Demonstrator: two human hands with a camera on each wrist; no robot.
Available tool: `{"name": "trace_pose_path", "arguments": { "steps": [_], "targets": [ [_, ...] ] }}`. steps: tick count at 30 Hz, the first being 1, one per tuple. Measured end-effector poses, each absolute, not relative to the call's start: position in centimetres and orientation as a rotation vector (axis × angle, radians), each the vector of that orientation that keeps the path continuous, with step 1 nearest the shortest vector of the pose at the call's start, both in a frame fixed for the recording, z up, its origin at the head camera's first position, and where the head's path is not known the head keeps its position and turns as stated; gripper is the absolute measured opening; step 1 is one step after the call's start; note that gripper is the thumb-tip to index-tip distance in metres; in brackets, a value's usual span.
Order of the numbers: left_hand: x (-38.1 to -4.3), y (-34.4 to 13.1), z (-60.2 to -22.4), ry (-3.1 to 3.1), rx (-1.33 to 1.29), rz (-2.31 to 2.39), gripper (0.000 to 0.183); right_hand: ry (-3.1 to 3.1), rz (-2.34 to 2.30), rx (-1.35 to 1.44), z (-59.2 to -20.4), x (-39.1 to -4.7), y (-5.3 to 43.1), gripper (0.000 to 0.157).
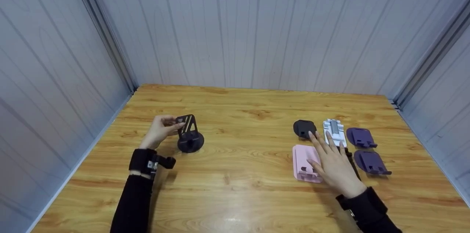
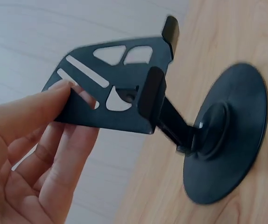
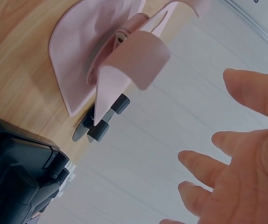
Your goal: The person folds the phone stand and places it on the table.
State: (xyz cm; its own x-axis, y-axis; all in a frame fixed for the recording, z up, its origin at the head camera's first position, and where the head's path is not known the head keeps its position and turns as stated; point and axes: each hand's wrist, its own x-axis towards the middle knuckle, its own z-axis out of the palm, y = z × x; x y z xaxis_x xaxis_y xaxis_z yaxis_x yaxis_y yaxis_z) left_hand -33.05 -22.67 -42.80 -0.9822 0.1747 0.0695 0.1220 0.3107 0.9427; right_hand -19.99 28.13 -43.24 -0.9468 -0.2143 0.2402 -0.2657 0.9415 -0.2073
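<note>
On the left side of the table, my left hand (image 1: 158,131) pinches the upper plate of a black phone stand (image 1: 190,142) between thumb and fingers. In the left wrist view the stand's round base (image 2: 243,105) rests on the tabletop, and its slotted plate tilts up on a short arm. My right hand (image 1: 333,170), fingers spread and holding nothing, is over a group of folded phone stands at the right. Nearest it are a pink stand (image 1: 301,156) and a white stand (image 1: 340,138). A black stand (image 1: 353,159) is mostly hidden beneath this hand.
A smaller black stand (image 1: 304,128) lies behind the pink one. Two purple stands (image 1: 361,137), one before the other, lie at the right. Pale panel walls (image 1: 238,35) enclose the back and sides of the wooden table (image 1: 235,189).
</note>
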Motion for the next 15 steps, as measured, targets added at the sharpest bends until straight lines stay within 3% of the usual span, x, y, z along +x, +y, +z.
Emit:
{"name": "trace_pose_path", "arguments": {
  "steps": [8, 15],
  "targets": [
    [-32.9, -20.7, -41.5, 2.411, 0.205, 1.976, 0.017, -2.878, 0.354, 0.362, -43.1, -19.7, 28.0, 0.071],
    [-32.2, -18.0, -40.1, 2.413, 0.32, 2.023, 0.019, -2.884, 0.368, 0.366, -43.3, -19.7, 27.7, 0.071]
  ]
}}
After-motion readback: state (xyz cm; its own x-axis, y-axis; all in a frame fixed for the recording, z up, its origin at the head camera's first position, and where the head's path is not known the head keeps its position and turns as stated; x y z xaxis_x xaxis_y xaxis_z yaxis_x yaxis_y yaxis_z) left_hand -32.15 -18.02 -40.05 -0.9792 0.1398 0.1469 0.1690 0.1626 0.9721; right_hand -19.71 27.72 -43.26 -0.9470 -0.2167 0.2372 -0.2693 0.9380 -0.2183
